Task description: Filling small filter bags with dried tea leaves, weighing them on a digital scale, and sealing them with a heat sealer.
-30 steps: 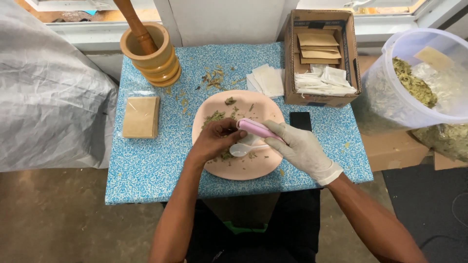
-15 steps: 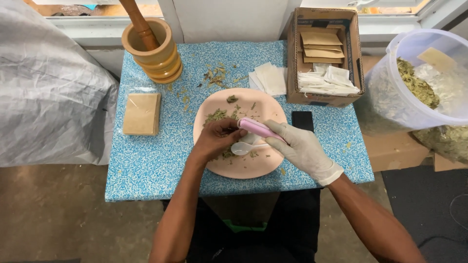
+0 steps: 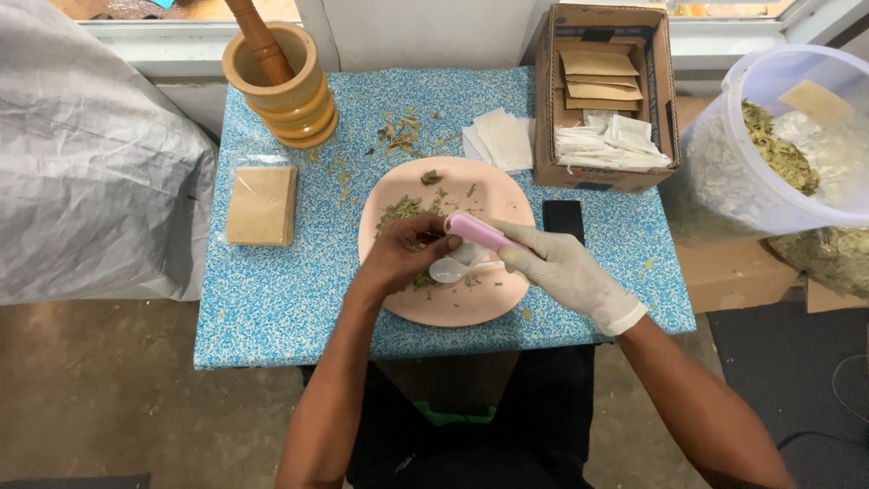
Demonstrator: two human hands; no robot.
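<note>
Head view: bare left hand (image 3: 403, 256) sits centre frame over the round pink plate (image 3: 453, 303), fingers curled and pinching the end of a slim pink handheld sealer-like tool (image 3: 480, 231) together with a small clear plastic bag (image 3: 453, 268). Right hand (image 3: 566, 272) in a white glove comes in from the lower right, fingers wrapped round the other end of the pink tool; both forearms angle up from the bottom edge. Plate holds scattered crushed green-brown dried leaves (image 3: 398, 211), mostly on its upper left part. Plate rests on a blue speckled table (image 3: 272, 308). One wooden mortar with pestle (image 3: 281, 77) upper left. One flat brown paper packet (image 3: 261, 206) on the left of the table. One open cardboard box (image 3: 656, 86) top right, holding brown envelopes at the back and white sachets at the front. Small stack of white sachets (image 3: 498, 140) just left of the box. One black rectangular device (image 3: 563, 217) below the box, just right of the plate. One large clear plastic tub (image 3: 724, 181) at the right edge, holding dried leaves
</note>
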